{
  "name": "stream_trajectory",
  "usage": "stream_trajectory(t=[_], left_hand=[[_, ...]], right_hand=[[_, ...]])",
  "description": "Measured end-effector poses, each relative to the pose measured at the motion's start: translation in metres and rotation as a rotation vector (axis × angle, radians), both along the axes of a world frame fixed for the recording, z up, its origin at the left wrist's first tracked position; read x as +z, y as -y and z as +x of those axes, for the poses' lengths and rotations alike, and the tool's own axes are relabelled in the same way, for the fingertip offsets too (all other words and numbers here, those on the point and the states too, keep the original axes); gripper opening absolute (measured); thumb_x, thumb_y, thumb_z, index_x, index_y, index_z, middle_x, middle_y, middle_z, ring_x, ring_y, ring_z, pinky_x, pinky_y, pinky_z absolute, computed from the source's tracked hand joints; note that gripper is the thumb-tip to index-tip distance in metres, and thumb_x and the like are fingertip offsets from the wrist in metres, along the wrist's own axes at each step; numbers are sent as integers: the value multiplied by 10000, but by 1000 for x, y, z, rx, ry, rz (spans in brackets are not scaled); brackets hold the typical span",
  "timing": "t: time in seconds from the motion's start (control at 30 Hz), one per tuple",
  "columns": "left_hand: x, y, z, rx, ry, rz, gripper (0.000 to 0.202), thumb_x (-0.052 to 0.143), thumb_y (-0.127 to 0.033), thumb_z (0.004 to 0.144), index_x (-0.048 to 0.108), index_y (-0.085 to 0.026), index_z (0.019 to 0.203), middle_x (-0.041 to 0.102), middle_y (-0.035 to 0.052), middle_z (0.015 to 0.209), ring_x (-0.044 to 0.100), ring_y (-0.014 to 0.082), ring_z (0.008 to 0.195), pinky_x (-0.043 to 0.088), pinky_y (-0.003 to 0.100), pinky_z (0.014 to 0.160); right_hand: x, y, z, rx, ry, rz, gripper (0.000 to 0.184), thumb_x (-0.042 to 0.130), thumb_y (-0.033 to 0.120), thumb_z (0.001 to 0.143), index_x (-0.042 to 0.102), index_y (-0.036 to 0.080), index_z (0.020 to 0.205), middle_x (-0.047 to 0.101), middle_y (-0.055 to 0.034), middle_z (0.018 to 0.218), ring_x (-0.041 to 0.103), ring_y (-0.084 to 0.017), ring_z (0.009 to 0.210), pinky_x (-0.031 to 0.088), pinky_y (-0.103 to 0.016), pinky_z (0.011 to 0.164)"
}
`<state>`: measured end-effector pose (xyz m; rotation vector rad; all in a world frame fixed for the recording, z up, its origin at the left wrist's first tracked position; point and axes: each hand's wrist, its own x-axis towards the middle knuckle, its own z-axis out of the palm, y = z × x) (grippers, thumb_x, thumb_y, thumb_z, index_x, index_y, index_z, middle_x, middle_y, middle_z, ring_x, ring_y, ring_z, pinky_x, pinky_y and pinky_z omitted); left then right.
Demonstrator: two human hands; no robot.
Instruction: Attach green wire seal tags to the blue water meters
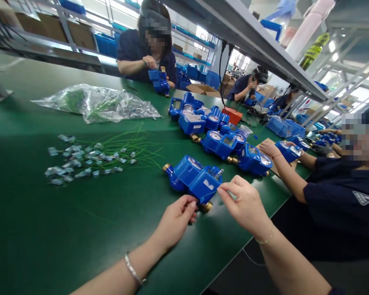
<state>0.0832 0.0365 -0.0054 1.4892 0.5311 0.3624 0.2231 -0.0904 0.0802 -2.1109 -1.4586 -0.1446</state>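
A blue water meter [199, 180] with brass ends lies on the green table in front of me. My right hand [244, 205] is at its right side, thumb and forefinger pinched on a thin green wire [209, 193]. That wire crosses the meter's near face toward my left hand [178, 219]. My left fingers are closed at the meter's lower edge beside the brass end, where the wire seems to reach them; what lies inside that pinch is mostly hidden. To the left spreads a loose pile of wire seals [86, 159], small clear tags with green wires.
Several more blue meters [221, 141] stand in a cluster beyond mine. A clear plastic bag [101, 102] with green contents lies at the back left. A co-worker [129, 53] across the table handles a meter; another person's arm [285, 176] reaches in from the right. A metal shelf beam [249, 41] runs overhead.
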Motion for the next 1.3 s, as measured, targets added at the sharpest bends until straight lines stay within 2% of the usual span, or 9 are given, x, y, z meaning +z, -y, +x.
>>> stream_trajectory(t=[0.17,0.27,0.7,0.97,1.03,1.17,1.3], left_hand=[[-4,2,-2,-56,42,36,241,481,-368,867,558,-175,990,579,1,752,551,144,671,466,268,639],[-5,5,-1,-76,50,111,225,460,-361,883,549,-189,997,580,3,783,549,143,681,459,264,639],[-7,7,-1,-71,59,213,206,422,-348,902,530,-195,989,578,0,768,556,136,661,451,244,604],[-1,7,3,-19,11,342,259,424,-355,887,513,-173,1049,608,27,806,572,156,690,460,265,644],[4,6,4,-22,-31,408,240,420,-354,886,551,-178,984,615,22,782,569,158,681,444,265,640],[15,1,-4,-63,-152,567,233,415,-325,880,582,-197,780,625,20,747,571,175,695,398,277,637],[25,-10,-24,-123,-308,718,198,484,-280,813,577,-198,659,608,48,664,558,221,630,354,309,591]], right_hand=[[2,0,0,-23,114,-85,205,474,316,897,662,234,885,508,-20,757,492,-153,722,382,-274,661],[4,0,-2,-11,150,-121,210,469,321,901,661,236,893,509,-22,756,491,-153,718,379,-274,666],[10,-1,-2,-19,268,-210,230,444,338,912,654,250,884,506,-22,752,495,-161,748,366,-269,678],[-2,-9,-16,48,275,-267,197,462,310,899,651,256,899,542,-29,782,522,-175,795,396,-270,692],[-8,-11,-20,69,254,-262,215,440,278,905,628,255,1008,570,-42,833,538,-188,837,415,-284,726],[-18,-5,-19,89,142,-175,354,404,178,890,484,192,1234,602,-76,974,563,-196,899,444,-312,791],[-26,16,-6,50,-88,-151,374,441,146,848,461,212,1215,597,-10,828,575,-158,744,464,-292,708]])
